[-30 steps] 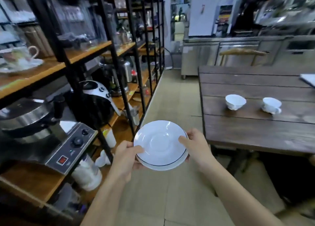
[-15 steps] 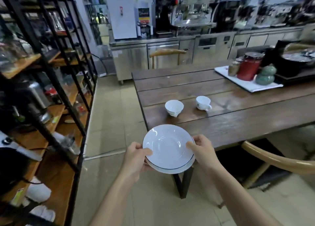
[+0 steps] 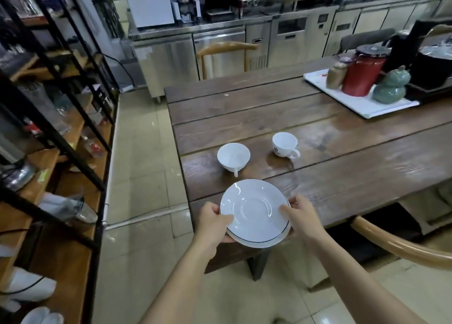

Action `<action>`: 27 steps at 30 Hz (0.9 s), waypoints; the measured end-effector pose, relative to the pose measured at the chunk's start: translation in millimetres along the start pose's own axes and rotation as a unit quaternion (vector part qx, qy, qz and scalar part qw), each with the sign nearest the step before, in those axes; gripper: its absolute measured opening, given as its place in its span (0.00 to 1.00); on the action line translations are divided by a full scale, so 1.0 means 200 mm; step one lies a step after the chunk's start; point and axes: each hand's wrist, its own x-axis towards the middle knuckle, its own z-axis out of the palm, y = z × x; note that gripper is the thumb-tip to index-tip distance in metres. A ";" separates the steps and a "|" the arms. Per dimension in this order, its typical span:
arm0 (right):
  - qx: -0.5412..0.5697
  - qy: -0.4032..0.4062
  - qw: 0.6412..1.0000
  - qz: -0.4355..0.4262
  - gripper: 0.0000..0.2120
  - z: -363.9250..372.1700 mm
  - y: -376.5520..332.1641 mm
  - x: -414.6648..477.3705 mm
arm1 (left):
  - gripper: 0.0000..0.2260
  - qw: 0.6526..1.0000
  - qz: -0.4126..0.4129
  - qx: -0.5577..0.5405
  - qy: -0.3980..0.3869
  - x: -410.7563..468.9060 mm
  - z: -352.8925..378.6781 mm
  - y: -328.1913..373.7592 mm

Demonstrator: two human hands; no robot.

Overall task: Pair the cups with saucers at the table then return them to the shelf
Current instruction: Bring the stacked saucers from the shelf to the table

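I hold a stack of white saucers with thin dark rims over the near corner of the wooden table. My left hand grips the stack's left edge and my right hand grips its right edge. Two white cups stand on the table beyond the saucers: a wide cup with its handle toward me, and a smaller cup with a logo and its handle to the right. The shelf stands to my left.
A white tray at the table's far right carries a red canister, a brown jar and a green gourd-shaped pot. Wooden chairs stand at the far end and near right. Steel counters line the back wall.
The view has swung from the shelf toward the table. I have carried the saucers forward, from above the floor to above the table's near corner.
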 end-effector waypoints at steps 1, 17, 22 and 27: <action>-0.001 -0.005 1.000 0.008 0.03 -0.01 0.02 0.06 | 0.07 1.000 -0.005 0.003 0.008 0.04 0.04 -0.01; -0.168 -0.165 0.972 -0.003 0.03 -0.06 0.07 0.55 | 0.04 0.985 -0.063 0.013 0.159 0.28 0.33 -0.13; -0.190 -0.159 0.969 0.002 0.05 -0.05 0.07 0.57 | 0.04 0.986 -0.058 0.032 0.150 0.30 0.32 -0.14; -0.240 -0.137 0.960 -0.044 0.08 -0.04 0.07 0.57 | 0.06 0.982 -0.061 0.054 0.171 0.29 0.32 -0.13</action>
